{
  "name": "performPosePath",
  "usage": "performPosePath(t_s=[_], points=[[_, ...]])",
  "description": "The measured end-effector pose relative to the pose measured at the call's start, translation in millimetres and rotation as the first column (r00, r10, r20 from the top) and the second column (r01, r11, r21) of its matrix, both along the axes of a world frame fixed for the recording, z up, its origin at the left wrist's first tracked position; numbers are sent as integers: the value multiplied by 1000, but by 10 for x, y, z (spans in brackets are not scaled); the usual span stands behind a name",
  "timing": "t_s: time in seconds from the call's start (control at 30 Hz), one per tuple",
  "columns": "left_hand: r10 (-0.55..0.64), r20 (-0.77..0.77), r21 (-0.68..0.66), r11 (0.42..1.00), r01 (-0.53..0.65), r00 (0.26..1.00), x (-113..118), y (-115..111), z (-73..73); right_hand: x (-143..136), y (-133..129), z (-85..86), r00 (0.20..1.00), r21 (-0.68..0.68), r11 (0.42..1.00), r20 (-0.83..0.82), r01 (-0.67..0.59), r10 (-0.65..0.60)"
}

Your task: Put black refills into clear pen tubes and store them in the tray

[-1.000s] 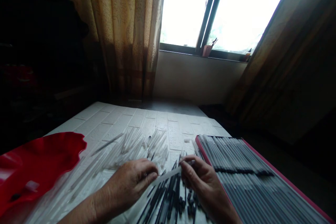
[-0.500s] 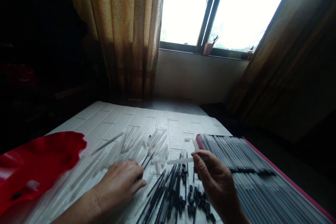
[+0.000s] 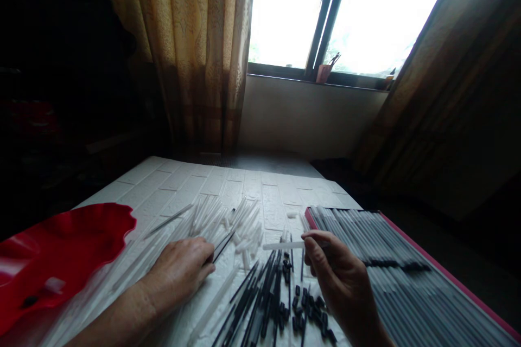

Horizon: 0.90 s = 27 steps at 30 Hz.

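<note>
My right hand [image 3: 336, 276] pinches a translucent white tube [image 3: 283, 246] that points left, like a pen barrel. My left hand [image 3: 181, 268] is closed over the pile at the left, with thin dark rods [image 3: 223, 243] like pen refills sticking out past its fingers; the grip itself is partly hidden. Clear tubes [image 3: 207, 214] lie in a loose heap beyond and around that hand. Between the hands, black thin rods [image 3: 260, 298] lie fanned out. Small black caps [image 3: 301, 303] are scattered just left of my right hand.
A red scalloped tray [image 3: 81, 238] with small pieces in it stands at the left. On the right, a pink-edged box [image 3: 448, 287] holds rows of clear tubes with dark cores. The white brick-patterned table [image 3: 280, 190] reaches toward the window wall.
My left hand has drawn back a little to the left, and the dark rods at its fingers have shifted with it. The right hand has moved slightly right, still holding the tube.
</note>
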<state>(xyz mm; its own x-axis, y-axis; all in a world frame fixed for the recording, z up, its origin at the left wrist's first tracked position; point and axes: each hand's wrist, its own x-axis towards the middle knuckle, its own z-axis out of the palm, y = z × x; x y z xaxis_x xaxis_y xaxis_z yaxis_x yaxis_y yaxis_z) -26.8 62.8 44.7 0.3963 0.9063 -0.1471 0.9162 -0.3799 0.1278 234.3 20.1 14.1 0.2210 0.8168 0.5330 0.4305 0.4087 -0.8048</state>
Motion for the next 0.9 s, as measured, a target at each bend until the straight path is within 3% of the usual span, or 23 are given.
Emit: performPosePath(t_s=[0.3,0.57,0.9], points=[[5,-10,34,999,-4,1000,78,-20,-101,-14,-2,73,1000,31,999,17,20,-20],[-140,149,-63,987,151,979,229,-218,-76,-17,4,71,999,35,999,22,24,-25],[-81,13,-31,996,81,997,120,-131,-43,-13,8,40,1000,-6,1000,21,1,0]])
